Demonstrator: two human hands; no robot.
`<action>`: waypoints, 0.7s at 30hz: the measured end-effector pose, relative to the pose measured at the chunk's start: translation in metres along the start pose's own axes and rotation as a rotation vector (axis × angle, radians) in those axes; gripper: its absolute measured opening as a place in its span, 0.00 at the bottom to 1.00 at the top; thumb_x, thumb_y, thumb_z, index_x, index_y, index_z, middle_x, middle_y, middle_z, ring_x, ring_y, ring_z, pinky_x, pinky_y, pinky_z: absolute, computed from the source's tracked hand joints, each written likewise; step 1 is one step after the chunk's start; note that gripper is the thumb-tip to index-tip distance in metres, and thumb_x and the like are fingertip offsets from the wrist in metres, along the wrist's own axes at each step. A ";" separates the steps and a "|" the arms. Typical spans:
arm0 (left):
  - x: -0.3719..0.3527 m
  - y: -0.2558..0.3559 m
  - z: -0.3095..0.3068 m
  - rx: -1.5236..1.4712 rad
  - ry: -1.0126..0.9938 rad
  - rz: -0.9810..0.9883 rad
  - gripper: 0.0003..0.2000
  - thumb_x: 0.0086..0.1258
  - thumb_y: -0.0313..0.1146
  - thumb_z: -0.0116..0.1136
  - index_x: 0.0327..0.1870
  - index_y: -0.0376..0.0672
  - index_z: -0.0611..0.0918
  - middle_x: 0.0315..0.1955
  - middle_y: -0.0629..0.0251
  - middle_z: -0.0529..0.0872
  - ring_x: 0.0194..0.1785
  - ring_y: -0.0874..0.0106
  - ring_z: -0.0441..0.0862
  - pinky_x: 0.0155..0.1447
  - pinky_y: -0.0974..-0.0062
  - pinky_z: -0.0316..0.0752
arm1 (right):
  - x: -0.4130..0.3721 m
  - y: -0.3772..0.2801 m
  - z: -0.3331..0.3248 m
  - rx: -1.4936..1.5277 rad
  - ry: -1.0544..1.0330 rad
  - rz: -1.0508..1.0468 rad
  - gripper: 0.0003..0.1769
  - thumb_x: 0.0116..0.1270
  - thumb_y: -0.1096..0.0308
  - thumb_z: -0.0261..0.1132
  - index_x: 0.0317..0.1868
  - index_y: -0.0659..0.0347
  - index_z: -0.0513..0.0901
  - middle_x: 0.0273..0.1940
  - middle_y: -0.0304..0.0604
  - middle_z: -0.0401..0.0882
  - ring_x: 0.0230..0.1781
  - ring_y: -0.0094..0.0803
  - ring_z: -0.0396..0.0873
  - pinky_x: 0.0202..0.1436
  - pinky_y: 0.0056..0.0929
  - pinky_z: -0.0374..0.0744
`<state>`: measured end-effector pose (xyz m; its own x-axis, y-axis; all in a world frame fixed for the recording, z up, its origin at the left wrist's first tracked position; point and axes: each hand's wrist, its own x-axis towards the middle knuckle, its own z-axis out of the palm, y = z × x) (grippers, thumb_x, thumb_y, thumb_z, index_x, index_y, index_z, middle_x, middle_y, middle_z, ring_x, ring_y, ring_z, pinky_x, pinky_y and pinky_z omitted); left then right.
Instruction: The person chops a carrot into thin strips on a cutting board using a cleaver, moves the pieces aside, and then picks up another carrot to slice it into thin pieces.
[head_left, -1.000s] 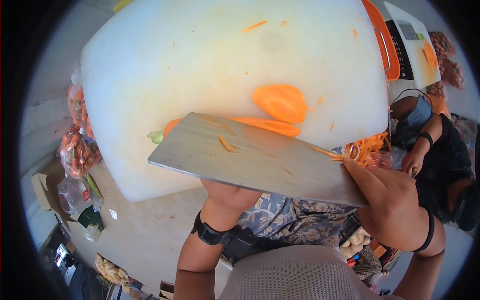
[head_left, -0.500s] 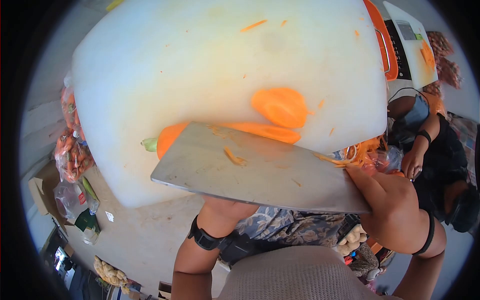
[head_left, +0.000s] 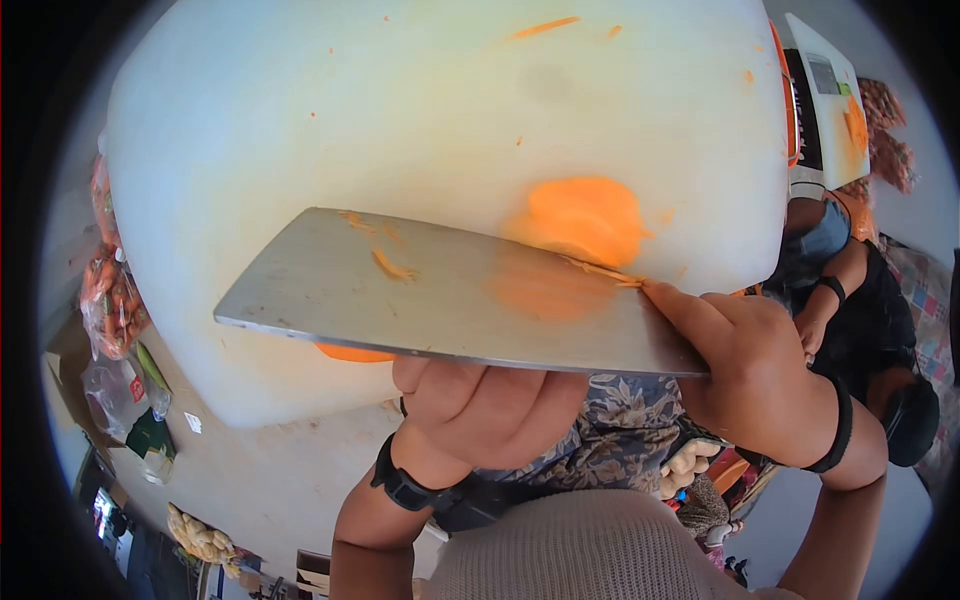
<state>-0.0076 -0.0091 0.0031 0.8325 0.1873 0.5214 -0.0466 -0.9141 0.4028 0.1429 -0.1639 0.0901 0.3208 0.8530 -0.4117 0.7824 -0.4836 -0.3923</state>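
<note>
Cleaver (head_left: 440, 290) in right hand (head_left: 750, 370) grip

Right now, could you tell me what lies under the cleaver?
A bit of carrot peeks out beside the left hand; the cleaver covers the rest.

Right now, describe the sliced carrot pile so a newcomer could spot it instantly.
Start at the big white cutting board. A wide steel cleaver lies across its near part; just past the blade's far edge, toward the right hand, sits the sliced carrot pile. It's one broad flat orange patch, unlike the thin shreds scattered around.
</note>
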 end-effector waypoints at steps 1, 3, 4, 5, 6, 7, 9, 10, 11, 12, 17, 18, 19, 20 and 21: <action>0.000 0.000 -0.001 0.002 0.001 -0.008 0.12 0.50 0.26 0.66 0.37 0.52 0.86 0.46 0.69 0.80 0.49 0.61 0.78 0.54 0.58 0.72 | 0.003 -0.002 -0.002 0.024 0.000 0.008 0.38 0.34 0.83 0.66 0.55 0.70 0.78 0.27 0.49 0.78 0.26 0.46 0.79 0.28 0.38 0.74; 0.001 0.000 -0.003 -0.061 -0.005 -0.024 0.12 0.47 0.25 0.66 0.34 0.51 0.85 0.45 0.69 0.81 0.50 0.61 0.78 0.54 0.58 0.72 | 0.003 -0.005 0.000 0.009 0.012 0.012 0.38 0.34 0.82 0.66 0.56 0.70 0.78 0.26 0.48 0.77 0.26 0.46 0.79 0.28 0.38 0.74; 0.002 0.000 -0.003 -0.060 0.000 -0.025 0.12 0.47 0.25 0.66 0.34 0.51 0.85 0.45 0.69 0.81 0.50 0.61 0.78 0.54 0.58 0.72 | 0.002 -0.006 0.001 -0.003 0.028 0.018 0.38 0.35 0.82 0.66 0.56 0.69 0.77 0.25 0.48 0.77 0.25 0.46 0.79 0.28 0.38 0.74; 0.003 -0.001 -0.001 -0.068 0.015 -0.028 0.12 0.47 0.24 0.66 0.34 0.51 0.85 0.46 0.69 0.81 0.50 0.61 0.78 0.55 0.59 0.72 | 0.001 -0.006 0.003 -0.006 0.029 0.016 0.38 0.35 0.82 0.66 0.56 0.69 0.77 0.25 0.48 0.77 0.25 0.46 0.79 0.28 0.38 0.74; 0.003 -0.001 0.000 -0.074 0.030 -0.029 0.12 0.46 0.23 0.66 0.33 0.51 0.85 0.46 0.69 0.81 0.50 0.62 0.77 0.55 0.60 0.72 | 0.000 -0.007 0.006 -0.019 0.048 0.024 0.37 0.35 0.82 0.66 0.56 0.69 0.77 0.25 0.48 0.77 0.26 0.46 0.79 0.28 0.38 0.75; 0.002 -0.001 0.002 -0.068 0.033 -0.026 0.12 0.46 0.23 0.66 0.33 0.51 0.85 0.46 0.69 0.81 0.50 0.62 0.77 0.55 0.60 0.72 | -0.001 -0.008 0.008 -0.030 0.069 0.030 0.37 0.36 0.82 0.66 0.56 0.68 0.77 0.26 0.48 0.77 0.26 0.46 0.79 0.29 0.39 0.75; 0.000 -0.002 0.007 -0.057 0.100 0.004 0.11 0.47 0.24 0.67 0.33 0.49 0.85 0.45 0.68 0.81 0.49 0.62 0.77 0.53 0.62 0.72 | 0.000 -0.010 0.006 -0.049 0.075 0.033 0.35 0.38 0.82 0.66 0.55 0.68 0.77 0.26 0.48 0.78 0.26 0.47 0.79 0.29 0.39 0.75; 0.002 -0.002 0.010 -0.046 0.103 0.018 0.11 0.47 0.24 0.67 0.33 0.49 0.85 0.45 0.68 0.81 0.49 0.62 0.77 0.53 0.62 0.72 | -0.001 -0.010 0.005 -0.066 0.072 0.044 0.33 0.40 0.81 0.66 0.54 0.67 0.77 0.26 0.49 0.78 0.27 0.47 0.80 0.30 0.39 0.76; 0.004 -0.003 0.012 -0.029 0.152 0.019 0.10 0.47 0.26 0.65 0.32 0.49 0.85 0.41 0.71 0.83 0.47 0.66 0.77 0.50 0.67 0.72 | -0.001 -0.009 0.005 -0.064 0.092 0.038 0.33 0.40 0.81 0.66 0.54 0.67 0.77 0.26 0.49 0.78 0.27 0.47 0.80 0.30 0.39 0.76; 0.006 -0.004 0.013 -0.013 0.202 0.023 0.09 0.48 0.28 0.63 0.31 0.49 0.86 0.38 0.73 0.84 0.45 0.70 0.77 0.47 0.73 0.73 | 0.000 -0.008 0.006 -0.050 0.108 0.028 0.30 0.43 0.81 0.66 0.53 0.67 0.78 0.26 0.49 0.78 0.27 0.47 0.80 0.30 0.39 0.76; 0.004 -0.010 0.006 0.042 0.220 0.073 0.09 0.46 0.27 0.65 0.30 0.45 0.86 0.38 0.70 0.84 0.46 0.68 0.77 0.44 0.70 0.72 | -0.013 -0.012 0.002 -0.001 0.155 -0.011 0.26 0.48 0.81 0.66 0.52 0.67 0.78 0.28 0.51 0.79 0.28 0.48 0.81 0.30 0.40 0.76; 0.003 -0.010 0.002 0.076 0.195 0.063 0.09 0.45 0.27 0.65 0.31 0.46 0.86 0.38 0.69 0.84 0.45 0.68 0.77 0.44 0.70 0.72 | -0.019 -0.013 0.002 0.016 0.186 -0.014 0.27 0.47 0.81 0.66 0.52 0.67 0.77 0.28 0.51 0.79 0.27 0.48 0.80 0.30 0.40 0.76; 0.003 -0.011 0.001 0.094 0.201 0.072 0.09 0.45 0.27 0.65 0.31 0.46 0.86 0.38 0.69 0.84 0.45 0.68 0.77 0.44 0.70 0.72 | -0.022 -0.015 0.001 0.031 0.220 -0.021 0.28 0.46 0.81 0.66 0.52 0.67 0.77 0.28 0.50 0.80 0.27 0.48 0.80 0.31 0.40 0.76; 0.002 -0.009 0.002 0.081 0.199 0.046 0.10 0.45 0.27 0.66 0.31 0.46 0.87 0.39 0.69 0.84 0.46 0.67 0.78 0.45 0.70 0.72 | -0.024 -0.017 0.000 0.033 0.232 -0.032 0.28 0.46 0.81 0.66 0.52 0.67 0.77 0.28 0.50 0.80 0.27 0.48 0.80 0.31 0.40 0.76; 0.001 -0.009 0.004 0.058 0.196 0.018 0.10 0.45 0.26 0.66 0.32 0.46 0.87 0.39 0.69 0.84 0.46 0.66 0.78 0.46 0.69 0.73 | -0.027 -0.018 -0.002 0.008 0.261 -0.063 0.25 0.47 0.79 0.65 0.51 0.66 0.78 0.25 0.47 0.77 0.24 0.44 0.79 0.28 0.38 0.76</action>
<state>-0.0039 -0.0026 -0.0029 0.7080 0.2318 0.6671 -0.0241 -0.9361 0.3508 0.1210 -0.1778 0.1095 0.3995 0.9026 -0.1605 0.8015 -0.4288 -0.4168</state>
